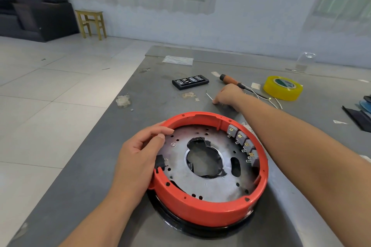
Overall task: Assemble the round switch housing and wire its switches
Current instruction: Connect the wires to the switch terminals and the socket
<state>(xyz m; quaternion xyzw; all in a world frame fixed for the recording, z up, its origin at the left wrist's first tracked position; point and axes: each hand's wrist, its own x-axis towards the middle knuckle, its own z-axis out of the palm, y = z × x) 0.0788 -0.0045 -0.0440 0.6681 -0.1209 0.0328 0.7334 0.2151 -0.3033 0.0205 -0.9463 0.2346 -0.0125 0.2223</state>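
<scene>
Red round housing (210,209) near the front edge of the counter (100,166), steadied by the left hand (138,158), fingers (160,131) curled over the rim, likely to stop sliding. Switches (244,143) in a row along the inner right wall, terminals bare, not yet wired. Right hand (227,94) stretched beyond, fingertips pinching a thin wire (209,96) on the counter, probably for the first terminal.
</scene>
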